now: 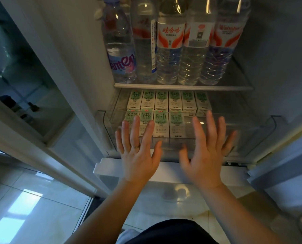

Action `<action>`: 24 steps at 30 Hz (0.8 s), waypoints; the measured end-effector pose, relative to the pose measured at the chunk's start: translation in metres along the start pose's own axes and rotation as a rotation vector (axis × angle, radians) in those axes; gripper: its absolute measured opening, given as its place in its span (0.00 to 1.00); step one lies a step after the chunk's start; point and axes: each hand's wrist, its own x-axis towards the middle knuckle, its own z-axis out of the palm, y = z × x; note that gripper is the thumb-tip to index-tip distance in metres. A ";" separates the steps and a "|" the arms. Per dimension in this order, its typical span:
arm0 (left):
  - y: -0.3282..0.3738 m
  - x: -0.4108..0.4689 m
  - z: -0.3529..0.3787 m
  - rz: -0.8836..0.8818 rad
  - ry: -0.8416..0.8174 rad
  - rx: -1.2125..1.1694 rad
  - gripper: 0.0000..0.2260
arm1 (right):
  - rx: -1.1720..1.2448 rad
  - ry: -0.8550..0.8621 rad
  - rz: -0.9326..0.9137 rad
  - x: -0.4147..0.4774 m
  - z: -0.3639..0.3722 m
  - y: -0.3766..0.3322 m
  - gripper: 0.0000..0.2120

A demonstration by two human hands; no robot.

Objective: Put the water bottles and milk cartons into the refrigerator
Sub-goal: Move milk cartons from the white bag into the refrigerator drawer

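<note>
Trouble could come if you shove the clear drawer [248, 136] hard: the four front milk cartons [160, 120] may topple into the gap beside them. Your left hand [138, 155] and right hand [206, 155] are spread, empty, at its front. Five water bottles [169, 55] stand on the shelf [182, 87] above; ten cartons, six behind.

One head-worn wide-angle view looks forward and down, close into the open refrigerator [270, 50], its shelf [182, 87] at twelve o'clock, floor [32, 199] at seven o'clock.
</note>
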 end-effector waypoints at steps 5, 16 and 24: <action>-0.004 0.014 0.012 -0.001 -0.013 0.005 0.29 | 0.001 0.008 0.005 0.014 0.013 0.006 0.36; -0.013 0.049 0.045 -0.063 -0.153 -0.046 0.30 | -0.001 -0.048 0.038 0.050 0.051 0.020 0.39; -0.021 0.067 0.069 -0.078 -0.137 -0.081 0.31 | 0.034 -0.086 0.063 0.067 0.076 0.022 0.42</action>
